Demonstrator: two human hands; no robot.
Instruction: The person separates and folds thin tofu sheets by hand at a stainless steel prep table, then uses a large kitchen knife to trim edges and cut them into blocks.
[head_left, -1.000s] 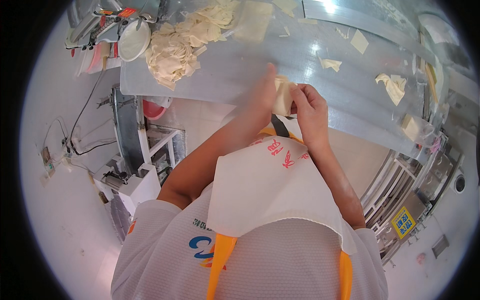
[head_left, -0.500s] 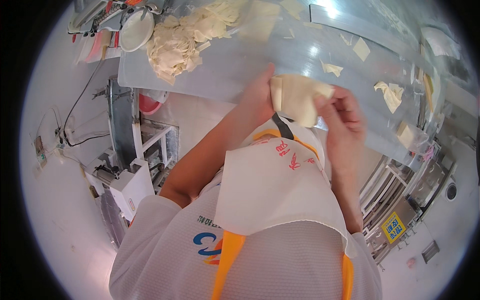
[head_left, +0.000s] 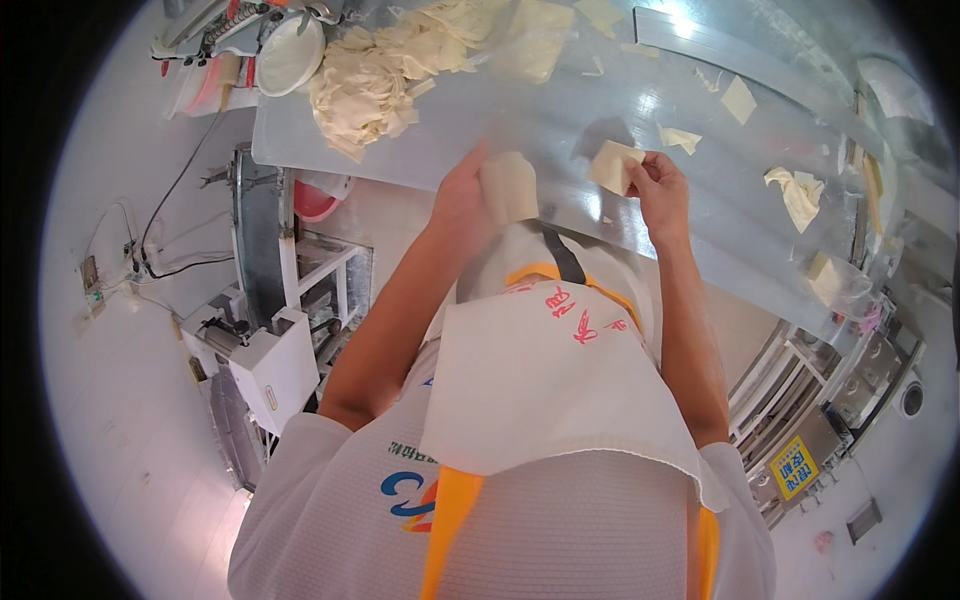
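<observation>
Dough sheet [head_left: 612, 166] in right hand [head_left: 661, 189] has parted from left hand [head_left: 460, 197].

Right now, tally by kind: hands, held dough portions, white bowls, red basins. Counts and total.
Hands: 2 (left hand, right hand)
Held dough portions: 2, one per hand, layers unclear
White bowl: 1
Red basin: 1
Total: 6

A round white tub [head_left: 290, 58] sits by the left end of the worktop [head_left: 400, 150], a red basin [head_left: 316, 202] below its edge. Lower left stands a boxy white machine [head_left: 276, 368]. Over right, there's a blue-and-yellow sign [head_left: 795, 468] and what might be a vent [head_left: 911, 398].
</observation>
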